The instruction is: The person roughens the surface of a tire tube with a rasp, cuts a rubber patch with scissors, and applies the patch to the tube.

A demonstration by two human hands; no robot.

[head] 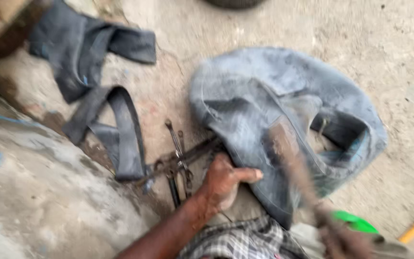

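On the concrete floor (370,57), the left hand (224,180) pins the grey inner tube (264,100); the right hand (346,240) grips a blurred stick (293,163), which could strike the pinning fingers.

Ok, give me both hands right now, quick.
Left hand: closed, pinning the edge of the grey inner tube.
Right hand: blurred, closed around a dark stick-like tool.
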